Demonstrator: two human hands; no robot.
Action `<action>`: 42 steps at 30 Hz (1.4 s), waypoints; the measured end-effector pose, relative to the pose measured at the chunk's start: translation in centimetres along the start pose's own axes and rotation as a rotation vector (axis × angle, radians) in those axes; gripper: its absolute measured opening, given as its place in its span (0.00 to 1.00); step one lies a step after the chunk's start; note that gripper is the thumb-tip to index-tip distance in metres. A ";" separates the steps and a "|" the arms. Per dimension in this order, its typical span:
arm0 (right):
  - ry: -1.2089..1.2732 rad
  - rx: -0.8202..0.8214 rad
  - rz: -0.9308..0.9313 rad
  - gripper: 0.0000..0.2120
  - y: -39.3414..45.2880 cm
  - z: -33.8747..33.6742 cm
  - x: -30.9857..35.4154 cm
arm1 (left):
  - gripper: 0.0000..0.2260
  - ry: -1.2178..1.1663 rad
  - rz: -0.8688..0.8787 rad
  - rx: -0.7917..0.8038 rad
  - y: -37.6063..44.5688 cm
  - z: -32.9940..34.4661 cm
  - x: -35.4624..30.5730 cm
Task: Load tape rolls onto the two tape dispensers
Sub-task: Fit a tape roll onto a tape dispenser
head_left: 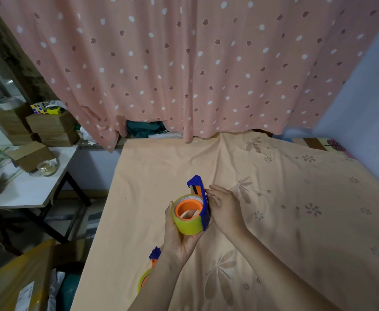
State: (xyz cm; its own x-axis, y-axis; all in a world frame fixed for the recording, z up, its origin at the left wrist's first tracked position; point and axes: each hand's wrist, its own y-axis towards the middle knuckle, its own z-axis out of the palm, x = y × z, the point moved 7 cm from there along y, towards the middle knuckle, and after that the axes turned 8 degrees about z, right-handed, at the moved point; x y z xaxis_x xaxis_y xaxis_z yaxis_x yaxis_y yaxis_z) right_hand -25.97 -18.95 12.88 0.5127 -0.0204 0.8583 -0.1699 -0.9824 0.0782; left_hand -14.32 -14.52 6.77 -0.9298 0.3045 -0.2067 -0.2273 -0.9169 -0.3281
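A blue tape dispenser with an orange hub is held above the peach bedsheet. A yellowish tape roll sits around the hub. My left hand cups the roll from below, fingers curled round it. My right hand grips the dispenser's blue frame from the right side. A second blue and orange dispenser with a yellowish roll lies on the sheet near the left edge, partly hidden behind my left forearm.
A pink dotted curtain hangs behind the bed. Left of the bed stands a white table with cardboard boxes and a clear tape roll. More boxes are stacked further back. A large carton sits at lower left.
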 end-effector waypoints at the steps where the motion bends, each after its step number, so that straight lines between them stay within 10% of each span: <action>1: -0.005 0.029 0.043 0.15 -0.3 0.4 -0.6 | 0.32 0.045 0.015 -0.017 0.2 -0.3 -0.2; 15: 0.657 0.436 0.991 0.16 -7.1 6.6 -13.3 | 0.23 0.813 0.016 -0.336 1.1 -8.5 1.7; 29: 0.760 0.217 1.298 0.15 -8.0 7.0 -23.4 | 0.14 1.127 -0.320 -0.276 5.4 -10.5 9.2; 42: 0.945 0.124 1.421 0.16 -9.7 8.6 -25.0 | 0.30 1.560 -0.393 -0.357 7.7 -14.2 10.1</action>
State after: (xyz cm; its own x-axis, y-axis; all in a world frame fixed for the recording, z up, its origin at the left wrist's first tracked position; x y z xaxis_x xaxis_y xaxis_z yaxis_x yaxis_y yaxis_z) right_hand -29.88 -10.56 -13.73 -0.6183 -0.7612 0.1958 0.0667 -0.2991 -0.9519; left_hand -21.33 -14.83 -10.87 0.3858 0.6420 -0.6626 -0.0845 -0.6906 -0.7183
